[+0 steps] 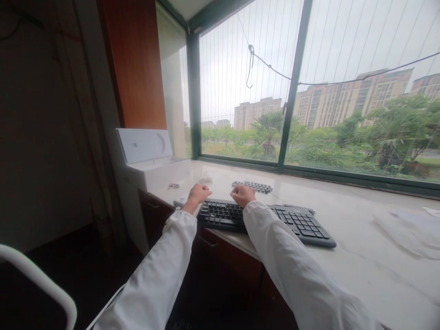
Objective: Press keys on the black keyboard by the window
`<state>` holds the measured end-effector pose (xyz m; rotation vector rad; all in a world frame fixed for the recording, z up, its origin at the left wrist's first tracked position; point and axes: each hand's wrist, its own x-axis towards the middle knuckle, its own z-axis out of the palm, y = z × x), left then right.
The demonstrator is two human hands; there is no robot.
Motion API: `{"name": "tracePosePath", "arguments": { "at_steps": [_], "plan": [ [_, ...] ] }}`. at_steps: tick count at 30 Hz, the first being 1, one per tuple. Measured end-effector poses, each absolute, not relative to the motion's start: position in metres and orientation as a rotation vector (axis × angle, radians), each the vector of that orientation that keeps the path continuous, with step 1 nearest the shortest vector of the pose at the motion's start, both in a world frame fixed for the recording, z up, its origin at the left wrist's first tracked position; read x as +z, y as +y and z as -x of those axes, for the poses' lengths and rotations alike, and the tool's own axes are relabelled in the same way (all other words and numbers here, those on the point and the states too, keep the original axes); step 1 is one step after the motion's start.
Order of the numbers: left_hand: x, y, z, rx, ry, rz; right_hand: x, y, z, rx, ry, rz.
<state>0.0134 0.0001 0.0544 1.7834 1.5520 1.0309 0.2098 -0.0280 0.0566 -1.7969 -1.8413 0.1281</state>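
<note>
A black keyboard (307, 225) lies across the front of the white counter, with my right sleeve covering part of it. My left hand (198, 194) is closed, thumb against the fingers, just above the keyboard's upper left corner. Over the middle of its back edge, my right hand (243, 195) has its fingers curled in a pinch. Whatever either hand may hold is too small or hidden to make out. Rows of loose keycaps (253, 186) lie on the counter behind the keyboard, just beyond my right hand.
An open white box (161, 173) with its lid raised stands at the left. Near it are a small object (173, 185) and crumpled clear plastic (205, 179). A plastic bag (409, 233) lies at the right. Windows line the back; a white curved tube (41, 277) is at lower left.
</note>
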Motion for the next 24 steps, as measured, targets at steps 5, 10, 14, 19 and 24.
{"name": "tracePosePath", "arguments": {
  "at_steps": [5,10,14,19,24],
  "plan": [
    [0.029,0.007,0.003,1.384,1.392,-1.805,0.052,-0.022,-0.215,0.092,-1.746,1.818],
    [0.006,0.005,0.003,1.406,1.197,-1.884,0.05,-0.02,-0.222,0.051,-1.679,1.877],
    [0.004,0.003,0.005,1.417,1.216,-1.882,0.054,-0.019,-0.234,0.025,-1.546,1.968],
    [0.002,0.004,0.008,1.425,1.21,-1.955,0.062,-0.009,-0.264,-0.003,-1.398,2.046],
    [0.001,0.005,0.007,1.429,1.234,-1.978,0.071,0.017,-0.3,0.017,-1.434,2.168]
  ]
}}
